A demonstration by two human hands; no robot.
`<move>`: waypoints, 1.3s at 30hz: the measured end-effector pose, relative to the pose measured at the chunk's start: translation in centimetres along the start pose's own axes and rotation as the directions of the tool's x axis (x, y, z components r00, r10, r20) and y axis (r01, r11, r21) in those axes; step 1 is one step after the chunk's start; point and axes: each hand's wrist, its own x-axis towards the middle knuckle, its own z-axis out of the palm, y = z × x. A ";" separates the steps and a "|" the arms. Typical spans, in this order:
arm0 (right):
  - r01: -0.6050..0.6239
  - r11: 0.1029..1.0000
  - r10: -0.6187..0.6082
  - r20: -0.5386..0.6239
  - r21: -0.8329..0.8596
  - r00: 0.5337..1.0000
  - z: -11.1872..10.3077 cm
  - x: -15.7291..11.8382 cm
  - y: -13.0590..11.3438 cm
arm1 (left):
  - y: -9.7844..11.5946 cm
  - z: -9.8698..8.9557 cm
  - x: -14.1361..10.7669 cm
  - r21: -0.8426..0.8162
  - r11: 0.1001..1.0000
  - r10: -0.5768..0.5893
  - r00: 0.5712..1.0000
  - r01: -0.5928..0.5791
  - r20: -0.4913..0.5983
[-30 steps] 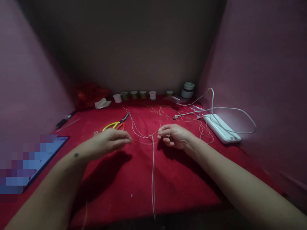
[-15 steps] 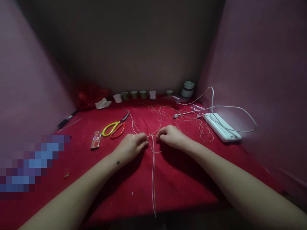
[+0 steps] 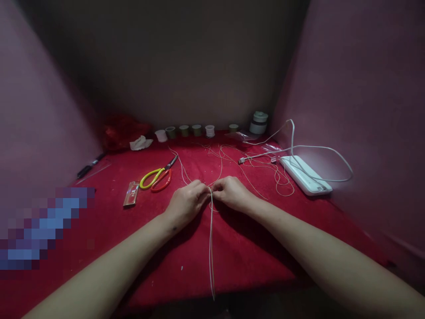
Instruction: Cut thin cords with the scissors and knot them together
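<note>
Thin pale cords (image 3: 211, 248) run from between my hands down toward the table's front edge. My left hand (image 3: 188, 197) is closed, its thumb and fingertips pinching the cord where the strands meet. Facing it from the right, my right hand (image 3: 232, 193) pinches the cord too, its fingertips almost touching those of the left. The crossing of the strands is partly hidden by my fingers. Loose cord ends (image 3: 183, 167) stretch away beyond my left hand, and a small loop hangs below the fingertips.
Left of my hands lie scissors (image 3: 160, 175) with yellow and red handles and a small flat packet (image 3: 131, 194). Several spools (image 3: 183, 130) and a lidded jar (image 3: 258, 123) line the back. At right rests a white power bank (image 3: 305, 176) with a cable (image 3: 327, 147).
My hands have come closer together, with the fingertips now meeting at the strands' crossing. The view has shifted slightly.
</note>
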 end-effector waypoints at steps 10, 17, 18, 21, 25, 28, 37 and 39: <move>-0.234 0.823 0.208 0.109 0.518 0.972 -1.7 0.2 0.5 | 3.1 -2.6 -1.7 -0.479 0.560 -0.315 0.708 0.676 0.631; -0.058 0.440 0.223 -0.046 0.896 0.974 -2.5 0.6 0.9 | 2.8 -0.3 -1.8 -0.616 0.079 -0.063 0.620 0.784 0.782; -0.085 0.325 0.243 0.004 0.942 0.970 -2.9 0.7 1.0 | 2.6 -0.1 -1.8 -0.615 0.070 -0.063 0.618 0.786 0.783; -0.233 -0.052 0.266 0.238 0.971 0.934 -4.1 1.0 1.8 | 2.3 0.1 -1.9 -0.616 0.048 -0.070 0.618 0.786 0.783; -0.188 -0.309 0.215 0.261 0.932 0.941 -5.3 1.2 3.1 | 2.4 0.0 -2.0 -0.613 0.032 -0.060 0.614 0.789 0.787; -0.037 -0.345 0.205 0.114 0.938 0.972 -6.3 1.3 3.6 | 2.6 -0.1 -2.0 -0.604 0.048 -0.069 0.606 0.795 0.792; 0.405 0.346 0.180 -0.484 0.846 0.857 -11.4 0.5 5.2 | 3.0 -0.1 -2.1 -0.595 0.079 -0.084 0.600 0.800 0.795; 0.221 0.699 0.208 -0.489 0.680 0.847 -11.9 0.4 6.4 | 3.0 -0.4 -2.1 -0.574 0.127 -0.105 0.586 0.809 0.803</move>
